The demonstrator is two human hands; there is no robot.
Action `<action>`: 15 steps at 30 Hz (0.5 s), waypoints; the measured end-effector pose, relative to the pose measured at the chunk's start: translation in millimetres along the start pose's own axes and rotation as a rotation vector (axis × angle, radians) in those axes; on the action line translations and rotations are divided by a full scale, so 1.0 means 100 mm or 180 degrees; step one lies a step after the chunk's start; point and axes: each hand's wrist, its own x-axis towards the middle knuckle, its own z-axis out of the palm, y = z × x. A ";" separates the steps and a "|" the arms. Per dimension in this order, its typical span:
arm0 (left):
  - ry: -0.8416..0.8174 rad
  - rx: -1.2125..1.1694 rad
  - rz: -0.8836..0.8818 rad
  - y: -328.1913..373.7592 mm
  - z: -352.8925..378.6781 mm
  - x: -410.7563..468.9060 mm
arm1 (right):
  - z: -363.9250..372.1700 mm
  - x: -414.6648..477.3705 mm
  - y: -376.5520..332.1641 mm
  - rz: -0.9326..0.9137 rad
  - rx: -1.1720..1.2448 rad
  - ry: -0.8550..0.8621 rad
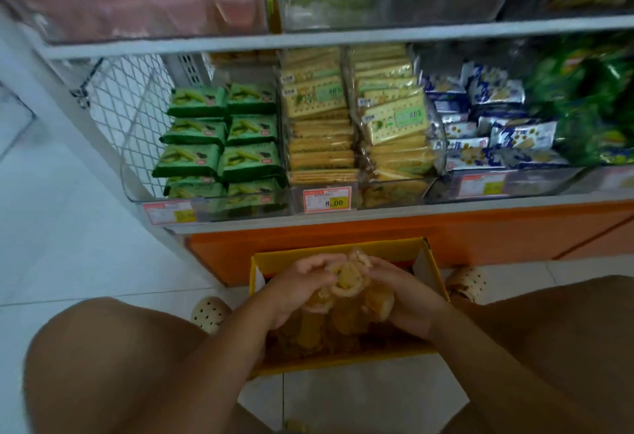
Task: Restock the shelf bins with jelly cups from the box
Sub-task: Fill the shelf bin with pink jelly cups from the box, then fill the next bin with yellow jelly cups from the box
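Item: jelly cups [346, 284], amber, one small handful. Location: cupped between left grip [302, 284] and right grip [403, 296], both curled around them, just above the yellow box [258, 274] on the floor. Handling, judged: light, slick, crushable; cradle from beneath, squeeze gently. More lie in the box.

I count 1 yellow box [343, 251], w/ my left hand [302, 291] + right hand [408, 300] = 2 hands. The jelly cups [346, 284] are several, too blurred to count. 2 clogs [209, 313]. Green packs [223, 145] in 2 cols, at least 4 rows each. 2 cracker stacks [319, 118]. At least 3 price tags [327, 199].
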 end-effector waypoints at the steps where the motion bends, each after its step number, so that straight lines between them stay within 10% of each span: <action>1: -0.0014 0.0065 0.0145 0.09 0.00 -0.08 | 0.07 -0.08 -0.08 -0.0145 -0.0055 0.0022; 15: 0.0373 0.0490 0.2254 1.97 -0.20 -1.42 | 1.39 -1.18 -1.72 -0.2896 -0.2318 0.1016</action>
